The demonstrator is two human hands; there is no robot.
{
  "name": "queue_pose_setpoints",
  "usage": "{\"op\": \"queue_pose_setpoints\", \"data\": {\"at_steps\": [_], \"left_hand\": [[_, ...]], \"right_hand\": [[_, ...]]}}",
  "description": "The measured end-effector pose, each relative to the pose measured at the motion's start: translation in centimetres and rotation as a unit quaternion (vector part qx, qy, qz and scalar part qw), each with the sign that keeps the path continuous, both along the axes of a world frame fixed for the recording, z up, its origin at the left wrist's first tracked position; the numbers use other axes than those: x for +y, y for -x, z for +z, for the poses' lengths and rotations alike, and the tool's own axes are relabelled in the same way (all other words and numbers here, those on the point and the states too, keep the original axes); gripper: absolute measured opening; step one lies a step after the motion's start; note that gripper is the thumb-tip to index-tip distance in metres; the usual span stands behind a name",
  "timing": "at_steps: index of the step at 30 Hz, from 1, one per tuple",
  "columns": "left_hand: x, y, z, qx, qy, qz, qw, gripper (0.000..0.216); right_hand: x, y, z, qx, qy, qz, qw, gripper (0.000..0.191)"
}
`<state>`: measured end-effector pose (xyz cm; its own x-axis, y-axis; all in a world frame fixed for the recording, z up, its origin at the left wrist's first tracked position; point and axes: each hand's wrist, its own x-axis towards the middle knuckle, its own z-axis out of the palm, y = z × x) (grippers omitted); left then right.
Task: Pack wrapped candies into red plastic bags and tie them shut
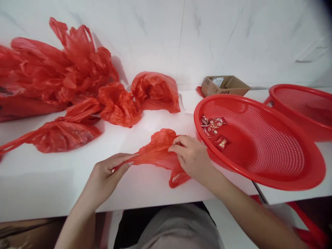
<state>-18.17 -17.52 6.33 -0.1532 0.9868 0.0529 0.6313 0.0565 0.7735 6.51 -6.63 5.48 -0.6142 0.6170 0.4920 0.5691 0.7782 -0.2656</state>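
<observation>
Both my hands hold one thin red plastic bag (158, 150) just above the white table (52, 176). My left hand (107, 174) pinches its left end between fingers and thumb. My right hand (193, 157) grips the bag's right side, with a handle loop hanging below near the table's front edge. Right beside my right hand stands a large red perforated basket (272, 152) that holds a few small red packets (218, 131) near its left rim.
Several crumpled red plastic bags (77, 83) are piled across the back left of the table. A small cardboard box (224, 85) sits against the white wall. A second red basket (301, 103) stands at the far right.
</observation>
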Motion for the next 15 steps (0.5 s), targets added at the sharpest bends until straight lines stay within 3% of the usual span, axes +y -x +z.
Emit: {"op": "queue_pose_setpoints", "data": {"at_steps": [3, 7, 11, 13, 15], "left_hand": [[-1.1, 1.3, -0.2, 0.062, -0.08, -0.057, 0.993, 0.026], [-3.1, 2.9, -0.6, 0.167, -0.031, -0.117, 0.979, 0.025], [-4.7, 3.9, -0.6, 0.199, 0.062, -0.079, 0.975, 0.031], [-4.8, 3.5, -0.3, 0.183, 0.071, -0.043, 0.98, 0.04], [-4.3, 2.4, -0.3, 0.167, 0.042, -0.008, 0.985, 0.044]], "right_hand": [[0.5, -0.5, 0.4, -0.043, 0.003, -0.035, 0.998, 0.039], [0.7, 0.1, 0.6, -0.068, 0.053, -0.109, 0.99, 0.057], [0.4, 0.6, 0.8, -0.125, 0.161, -0.102, 0.974, 0.075], [-0.4, 0.6, 1.1, -0.139, 0.201, -0.069, 0.967, 0.078], [-1.6, 0.1, 2.0, -0.132, 0.196, -0.02, 0.971, 0.077]]}}
